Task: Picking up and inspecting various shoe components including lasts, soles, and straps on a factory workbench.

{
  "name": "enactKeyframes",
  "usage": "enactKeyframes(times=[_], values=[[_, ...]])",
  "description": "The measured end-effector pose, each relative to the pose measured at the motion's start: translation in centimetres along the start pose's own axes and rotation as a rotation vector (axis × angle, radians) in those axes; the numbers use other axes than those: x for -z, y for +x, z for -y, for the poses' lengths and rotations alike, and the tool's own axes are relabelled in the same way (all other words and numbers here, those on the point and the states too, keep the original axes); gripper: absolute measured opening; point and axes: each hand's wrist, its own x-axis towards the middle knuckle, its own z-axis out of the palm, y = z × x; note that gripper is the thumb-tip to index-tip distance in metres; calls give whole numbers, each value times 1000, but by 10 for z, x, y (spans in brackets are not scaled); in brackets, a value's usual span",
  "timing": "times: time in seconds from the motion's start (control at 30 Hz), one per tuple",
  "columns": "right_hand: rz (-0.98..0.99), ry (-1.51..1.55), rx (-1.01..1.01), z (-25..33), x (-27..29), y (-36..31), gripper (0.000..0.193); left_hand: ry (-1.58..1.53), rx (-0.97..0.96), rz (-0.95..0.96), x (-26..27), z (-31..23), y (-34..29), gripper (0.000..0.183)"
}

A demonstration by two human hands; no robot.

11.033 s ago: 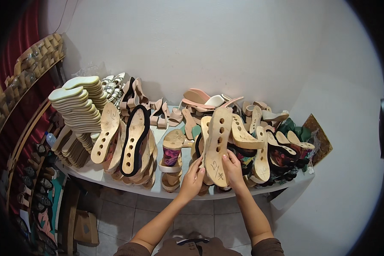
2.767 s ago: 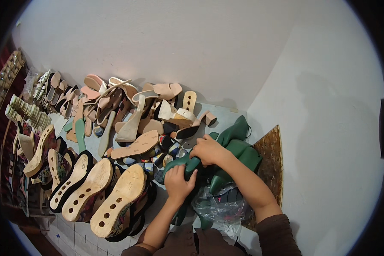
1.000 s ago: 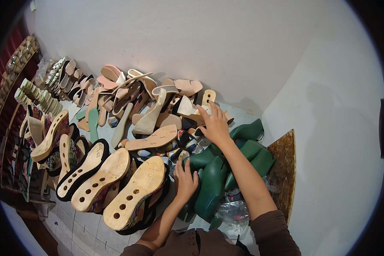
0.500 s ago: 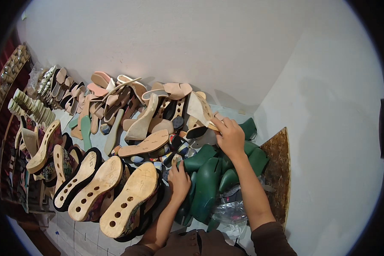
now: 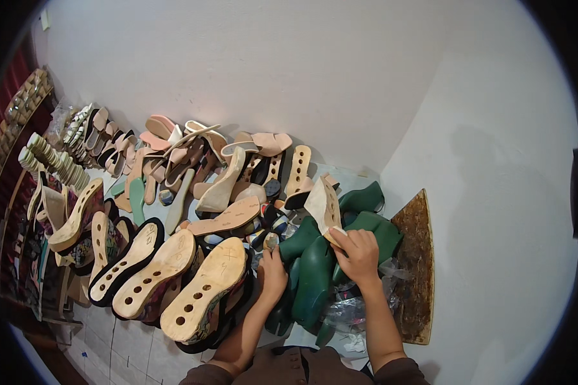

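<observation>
A cream wedge sole [image 5: 324,204] with a row of holes along its wooden face is in my right hand [image 5: 358,256]. My right fingers and thumb pinch its lower end, above several green shoe lasts [image 5: 312,282]. My left hand [image 5: 273,276] is low beside the left end of the lasts, fingers bent, just below a small beige round-ended piece [image 5: 271,241]. What its fingers hold, if anything, is hidden. Left of it stand wooden-topped wedge soles [image 5: 205,289] with holes and dark straps.
Sandals and loose soles, among them a tan insole [image 5: 228,217] and a green sole [image 5: 137,201], pile up toward the wall [image 5: 340,77]. Clear plastic bags [image 5: 350,314] lie by the lasts. A brown worn board [image 5: 416,276] leans at the right. Stacked pale pieces [image 5: 51,160] stand far left.
My right hand has drawn the wedge sole away from the sandal pile, toward me and rightward over the green lasts. A holed wooden sole behind it now shows. My left hand stays nearly in place.
</observation>
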Motion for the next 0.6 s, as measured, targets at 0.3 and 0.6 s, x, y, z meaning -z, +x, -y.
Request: enactKeyframes(times=[0.3,0.6], values=[[7,-24,143,23,-11,-33,43,-421,-82,-121,15,-8,-10,41],[72,-29,249,56,-17,-65,42,-1072,286,241,27,-33,-24,56]])
